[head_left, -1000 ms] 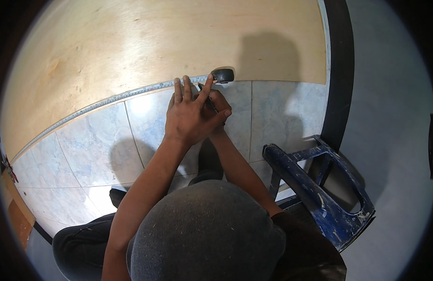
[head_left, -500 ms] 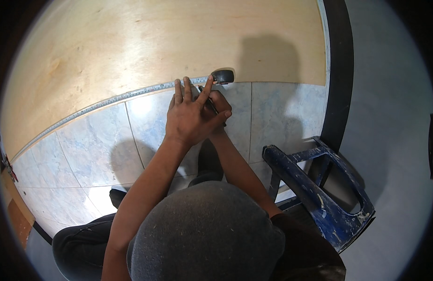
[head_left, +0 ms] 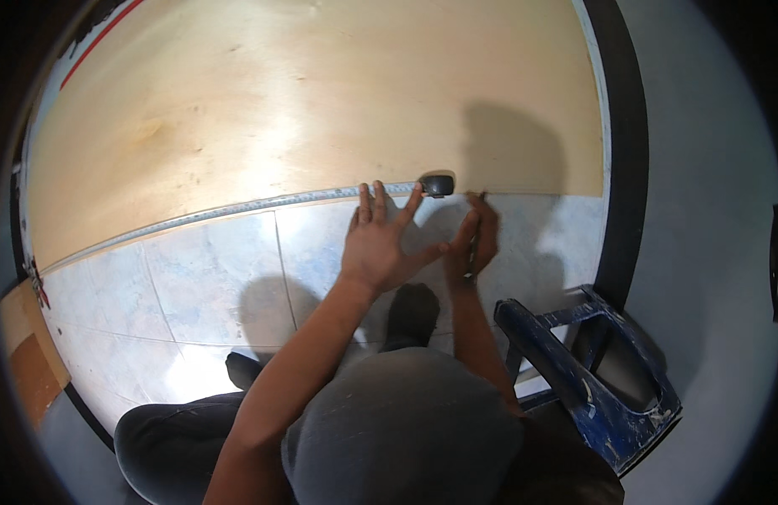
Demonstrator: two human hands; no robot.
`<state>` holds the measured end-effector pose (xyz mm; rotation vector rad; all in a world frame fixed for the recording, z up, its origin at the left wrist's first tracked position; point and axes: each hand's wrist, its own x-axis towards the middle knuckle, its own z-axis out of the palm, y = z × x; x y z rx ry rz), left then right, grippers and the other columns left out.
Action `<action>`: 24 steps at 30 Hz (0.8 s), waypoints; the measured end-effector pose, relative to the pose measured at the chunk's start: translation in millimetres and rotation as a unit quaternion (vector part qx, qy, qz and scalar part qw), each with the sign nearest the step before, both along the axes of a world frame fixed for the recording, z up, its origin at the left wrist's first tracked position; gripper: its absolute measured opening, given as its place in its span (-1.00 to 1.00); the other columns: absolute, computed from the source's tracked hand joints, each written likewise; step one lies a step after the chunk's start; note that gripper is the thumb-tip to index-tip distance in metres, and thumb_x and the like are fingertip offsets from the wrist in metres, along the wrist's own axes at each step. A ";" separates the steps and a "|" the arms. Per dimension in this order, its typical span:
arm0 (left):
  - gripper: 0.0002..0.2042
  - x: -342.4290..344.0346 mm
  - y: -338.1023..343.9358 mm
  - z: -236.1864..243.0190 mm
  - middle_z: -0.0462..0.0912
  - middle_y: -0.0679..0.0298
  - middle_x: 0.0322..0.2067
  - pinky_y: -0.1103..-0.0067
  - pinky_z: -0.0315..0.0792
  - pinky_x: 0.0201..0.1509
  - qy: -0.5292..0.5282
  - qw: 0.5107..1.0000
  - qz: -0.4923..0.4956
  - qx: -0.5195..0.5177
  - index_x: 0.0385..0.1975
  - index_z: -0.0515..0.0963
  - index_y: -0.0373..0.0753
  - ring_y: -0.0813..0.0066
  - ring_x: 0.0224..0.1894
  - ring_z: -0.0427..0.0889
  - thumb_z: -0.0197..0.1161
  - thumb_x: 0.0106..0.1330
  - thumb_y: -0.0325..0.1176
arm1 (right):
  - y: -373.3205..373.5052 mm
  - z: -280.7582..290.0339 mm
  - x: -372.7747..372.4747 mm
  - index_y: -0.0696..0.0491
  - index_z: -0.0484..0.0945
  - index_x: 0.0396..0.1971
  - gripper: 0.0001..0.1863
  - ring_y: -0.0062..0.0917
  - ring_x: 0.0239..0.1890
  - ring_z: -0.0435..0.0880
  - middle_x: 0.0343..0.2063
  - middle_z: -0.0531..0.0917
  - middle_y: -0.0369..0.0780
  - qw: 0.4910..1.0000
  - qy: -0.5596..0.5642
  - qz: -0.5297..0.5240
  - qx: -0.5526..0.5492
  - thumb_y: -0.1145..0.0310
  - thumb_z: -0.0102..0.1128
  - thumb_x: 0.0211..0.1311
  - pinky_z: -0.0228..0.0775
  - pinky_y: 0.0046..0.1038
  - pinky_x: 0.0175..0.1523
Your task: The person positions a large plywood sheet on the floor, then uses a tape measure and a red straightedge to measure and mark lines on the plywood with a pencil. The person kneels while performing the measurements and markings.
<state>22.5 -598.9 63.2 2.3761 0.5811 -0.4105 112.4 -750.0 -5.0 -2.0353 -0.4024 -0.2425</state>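
Left hand flat, fingers spread on tape measure along plywood sheet edge. Right hand pinches pencil just beside; bare tile floor below.

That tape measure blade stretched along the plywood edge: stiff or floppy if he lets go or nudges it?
Probably springy, not stiff: the tape blade is thin and long, lying flat along the plywood edge. The left hand presses beside the dark case, so it likely slides or recoils if released. The case looks compact and unlikely to roll.
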 end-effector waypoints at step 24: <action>-0.05 -169.8 197.5 98.7 0.51 -0.28 0.38 0.16 0.39 0.52 0.078 0.984 -0.099 -0.126 0.68 0.10 -0.23 -0.24 0.44 0.50 0.10 0.53 0.39 | 211.1 47.4 -47.9 0.11 0.70 -0.27 -0.65 -0.08 -0.22 0.73 -0.34 0.72 -0.08 0.852 0.017 0.522 -0.042 0.29 0.70 0.05 0.54 -0.12 -0.03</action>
